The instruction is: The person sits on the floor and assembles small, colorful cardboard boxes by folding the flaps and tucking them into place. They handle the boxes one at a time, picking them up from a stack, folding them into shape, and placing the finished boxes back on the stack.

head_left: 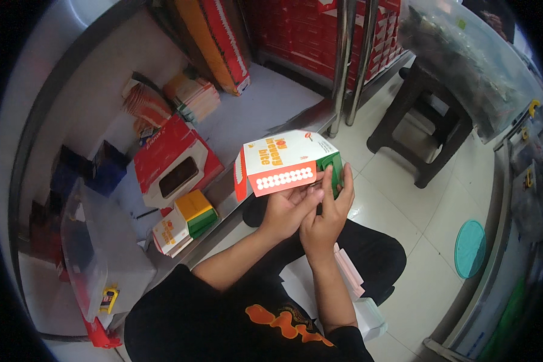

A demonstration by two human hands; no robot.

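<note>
A white, orange and green cardboard food box (283,154), partly folded, is held up in front of me above my lap. My left hand (285,212) grips it from below, fingers curled under the orange side panel with its rows of white dots. At the box's right end, my right hand (327,211) pinches the green flap (335,169) between bent fingers. Some fingertips are hidden behind the card. On my lap, partly behind my right forearm, lie pale pink and white card pieces (349,271).
Left on the metal shelf are similar flattened boxes (186,222), a red-and-white carton (175,158) with a phone (178,174) on it, and a clear plastic bin (105,235). A dark stool (425,120) stands right, near metal posts (344,60). A teal round lid (470,248) lies on the tiles.
</note>
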